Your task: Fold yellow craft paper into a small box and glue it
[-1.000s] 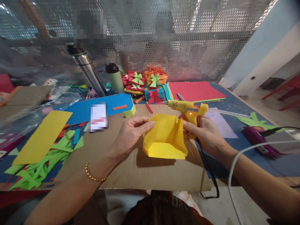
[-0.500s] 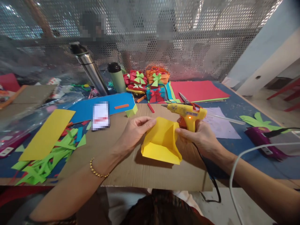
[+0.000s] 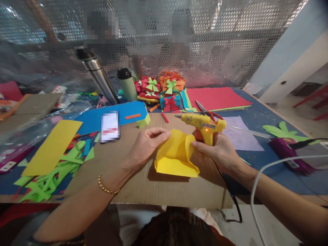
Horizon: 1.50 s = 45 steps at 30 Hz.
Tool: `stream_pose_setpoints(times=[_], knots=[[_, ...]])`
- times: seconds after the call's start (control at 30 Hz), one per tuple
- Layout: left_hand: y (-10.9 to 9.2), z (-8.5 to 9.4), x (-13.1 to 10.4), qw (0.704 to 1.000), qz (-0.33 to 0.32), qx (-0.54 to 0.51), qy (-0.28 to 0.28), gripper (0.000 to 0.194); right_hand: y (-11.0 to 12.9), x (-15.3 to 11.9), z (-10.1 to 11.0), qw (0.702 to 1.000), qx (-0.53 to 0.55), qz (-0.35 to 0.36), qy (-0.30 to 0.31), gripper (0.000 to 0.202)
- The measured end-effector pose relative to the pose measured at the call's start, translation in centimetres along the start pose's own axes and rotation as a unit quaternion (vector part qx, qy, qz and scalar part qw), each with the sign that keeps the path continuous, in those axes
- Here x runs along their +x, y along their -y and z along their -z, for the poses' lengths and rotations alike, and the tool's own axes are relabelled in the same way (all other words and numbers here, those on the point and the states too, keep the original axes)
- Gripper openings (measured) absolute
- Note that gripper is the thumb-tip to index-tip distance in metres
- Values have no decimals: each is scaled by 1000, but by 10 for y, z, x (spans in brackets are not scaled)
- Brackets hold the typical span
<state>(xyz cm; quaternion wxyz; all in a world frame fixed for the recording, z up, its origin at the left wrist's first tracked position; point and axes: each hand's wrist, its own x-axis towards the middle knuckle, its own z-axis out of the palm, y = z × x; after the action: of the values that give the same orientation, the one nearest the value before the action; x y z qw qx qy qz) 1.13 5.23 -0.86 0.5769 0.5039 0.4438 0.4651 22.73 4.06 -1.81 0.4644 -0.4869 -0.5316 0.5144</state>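
A folded yellow paper piece (image 3: 175, 153), shaped like an open pouch, is between my hands above the brown cardboard (image 3: 138, 188). My left hand (image 3: 150, 143) pinches its upper left edge between thumb and fingers. My right hand (image 3: 220, 150) is wrapped round the handle of a yellow glue gun (image 3: 205, 124), and its thumb touches the paper's right side. The gun's nozzle points left, above the paper, and a small orange light glows on its body. A clear glue stick (image 3: 248, 131) sticks out of its back.
Green paper strips (image 3: 53, 174) and a yellow sheet (image 3: 52, 147) lie left. Behind are a steel bottle (image 3: 98, 77), a green bottle (image 3: 127, 85), small bow-decorated boxes (image 3: 170, 100), scissors (image 3: 201, 106) and red sheets (image 3: 217, 98). A purple power strip (image 3: 289, 155) and white cable (image 3: 256, 184) are right.
The paper's right side has bent inward a little under my right thumb. The glue gun has shifted very slightly left, while my left hand keeps its pinch.
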Motion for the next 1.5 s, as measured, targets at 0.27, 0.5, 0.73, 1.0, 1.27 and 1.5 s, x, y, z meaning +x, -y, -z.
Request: stream_pose_setpoints(times=[0.27, 0.5, 0.73, 1.0, 1.27, 1.5], knots=[[-2, -1, -3, 999, 15, -31, 17, 24, 3, -3, -3, 1000, -6, 0, 10, 39], [0, 0, -1, 1000, -6, 2, 18, 25, -1, -3, -3, 1000, -12, 0, -14, 45], [3, -1, -3, 992, -74, 97, 35, 23, -8, 0, -3, 993, -69, 72, -56, 30], [7, -9, -7, 971, -134, 190, 56, 62, -10, -2, -3, 984, -131, 106, -54, 24], [9, -8, -5, 991, -31, 122, 39, 48, -8, -4, -1, 981, -148, 104, -70, 25], [5, -6, -2, 996, 70, 50, 32, 40, -7, -5, 1, 983, -136, 93, -79, 27]])
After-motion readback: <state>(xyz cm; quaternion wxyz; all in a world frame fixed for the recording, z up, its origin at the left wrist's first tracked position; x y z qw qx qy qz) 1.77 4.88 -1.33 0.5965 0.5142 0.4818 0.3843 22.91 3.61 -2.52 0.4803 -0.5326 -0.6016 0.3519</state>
